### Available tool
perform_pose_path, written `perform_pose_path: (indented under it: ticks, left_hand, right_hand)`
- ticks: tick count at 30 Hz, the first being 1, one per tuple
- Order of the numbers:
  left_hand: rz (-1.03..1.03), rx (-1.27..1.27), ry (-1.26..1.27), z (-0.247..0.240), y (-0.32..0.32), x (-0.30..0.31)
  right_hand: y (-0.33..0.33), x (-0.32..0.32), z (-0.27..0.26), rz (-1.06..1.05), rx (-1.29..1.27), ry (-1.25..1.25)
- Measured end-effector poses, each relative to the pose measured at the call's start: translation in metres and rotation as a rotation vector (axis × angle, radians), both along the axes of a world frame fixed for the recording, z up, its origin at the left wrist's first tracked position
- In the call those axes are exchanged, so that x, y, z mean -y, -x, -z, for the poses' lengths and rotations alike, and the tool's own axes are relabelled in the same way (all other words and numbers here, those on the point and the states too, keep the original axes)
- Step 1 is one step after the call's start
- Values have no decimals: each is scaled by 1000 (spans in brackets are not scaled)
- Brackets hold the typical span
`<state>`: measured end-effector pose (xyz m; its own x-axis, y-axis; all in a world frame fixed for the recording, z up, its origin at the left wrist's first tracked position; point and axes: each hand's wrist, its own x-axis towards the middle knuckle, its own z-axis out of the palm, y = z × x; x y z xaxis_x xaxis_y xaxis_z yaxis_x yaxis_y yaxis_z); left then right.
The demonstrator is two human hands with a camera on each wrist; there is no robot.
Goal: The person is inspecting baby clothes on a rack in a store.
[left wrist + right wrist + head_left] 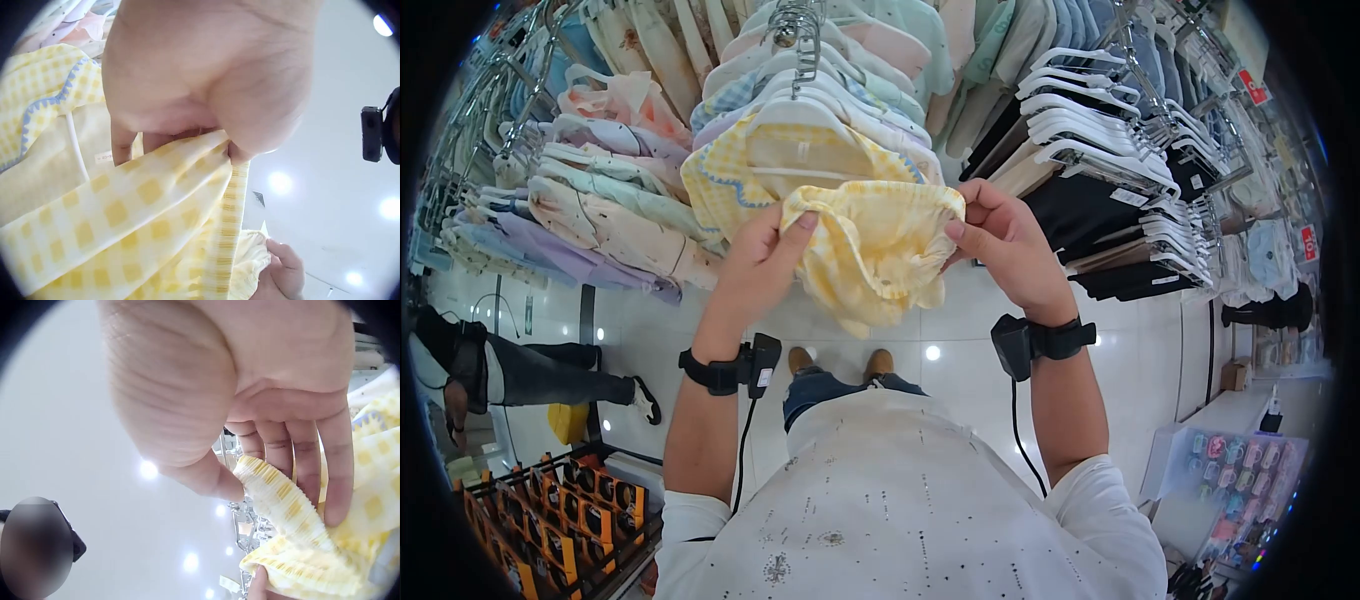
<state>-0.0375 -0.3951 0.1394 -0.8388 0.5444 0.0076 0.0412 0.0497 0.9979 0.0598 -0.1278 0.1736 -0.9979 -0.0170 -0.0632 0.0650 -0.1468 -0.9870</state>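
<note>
A pair of yellow-and-white checked pants (855,265) with a gathered elastic waistband (281,494) is stretched between both hands. My left hand (762,262) pinches one end of the waistband, thumb on the near side. At the opposite end, my right hand (1015,245) holds the band between thumb and fingers, the other fingers lying fairly straight behind the cloth in the right wrist view. Just beyond hangs a matching yellow checked top (715,185) with a blue scalloped trim, on a white hanger (800,118). The lower part of the pants bunches and hangs down.
Pastel garments (610,205) hang on a rack at left. Black and beige clothes on white hangers (1100,130) are at right. A black rack (560,510) with orange-edged packs stands lower left, near another person's legs (550,370). A display of small items (1240,470) is lower right.
</note>
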Motion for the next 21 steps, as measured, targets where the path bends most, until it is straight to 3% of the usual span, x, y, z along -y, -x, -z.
perform_pose_path:
  ticks: [3,5,9,11,15,18,20,21]
  left_hand:
    - [69,35,10,8,11,4]
    - [275,-61,54,8,17,10]
    - [362,-104,50,-8,24,10]
    - [418,-180,227,-6,33,9]
    - [451,-167,233,-13,44,7]
    - [413,-102,207,-22,48,4]
    - [383,8,150,-27,49,1]
    - [375,-12,143,-33,49,-4]
  right_hand:
    - [12,20,2,-21,-16,30]
    - [20,34,4,-3,11,79]
    - [30,63,-4,91,44,54]
    - [33,69,-1,142,-3,51]
    - [32,66,2,166,-60,48]
    - [30,47,10,51,-80,16]
    - [31,39,15,42,-122,-180]
    - [32,36,14,28,-27,-235]
